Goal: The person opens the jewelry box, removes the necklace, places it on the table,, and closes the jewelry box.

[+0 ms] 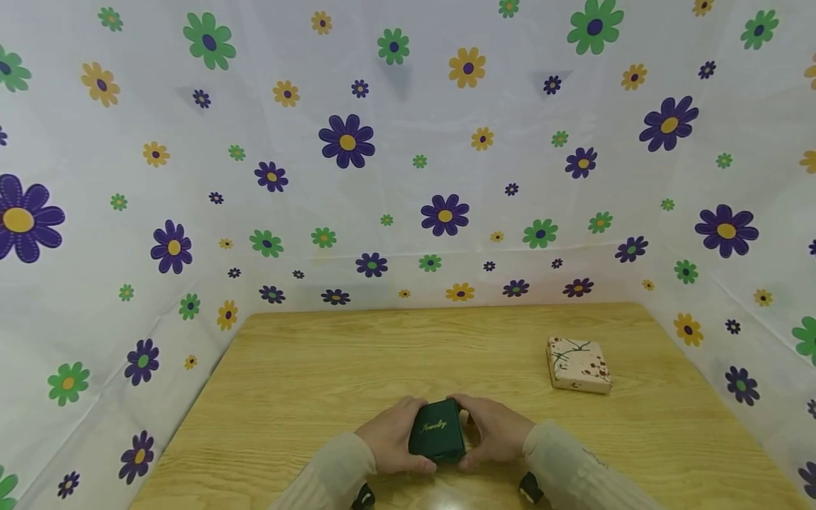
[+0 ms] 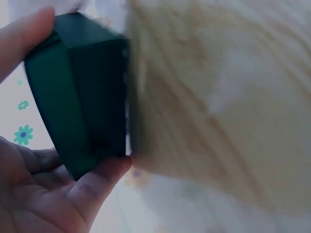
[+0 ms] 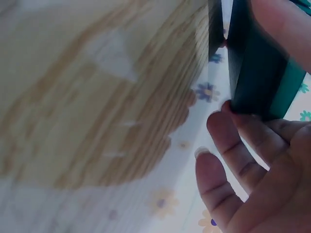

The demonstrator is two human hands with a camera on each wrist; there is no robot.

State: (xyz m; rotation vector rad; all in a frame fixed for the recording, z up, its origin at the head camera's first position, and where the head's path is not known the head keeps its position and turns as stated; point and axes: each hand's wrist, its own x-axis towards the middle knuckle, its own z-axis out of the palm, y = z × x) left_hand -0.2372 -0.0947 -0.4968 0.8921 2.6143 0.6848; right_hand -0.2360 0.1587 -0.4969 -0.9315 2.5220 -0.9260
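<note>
At six o'clock of the wood-grained tabletop (image 1: 357,361), the left hand (image 1: 392,439) and right hand (image 1: 501,430) grip a smooth dark-green squarish box (image 1: 438,433) (its gold lettering shows only in the head view), a cream flower-patterned box (image 1: 578,363) at its two o'clock.

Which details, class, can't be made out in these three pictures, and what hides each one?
Inside of green box: head view, hidden by its lid.
Underside of patterned box: head view, hidden by its top.
Dark object by the left sleeve: head view, cut by bottom edge.
Thumb base of right hand: right wrist view, cut by right edge.
</note>
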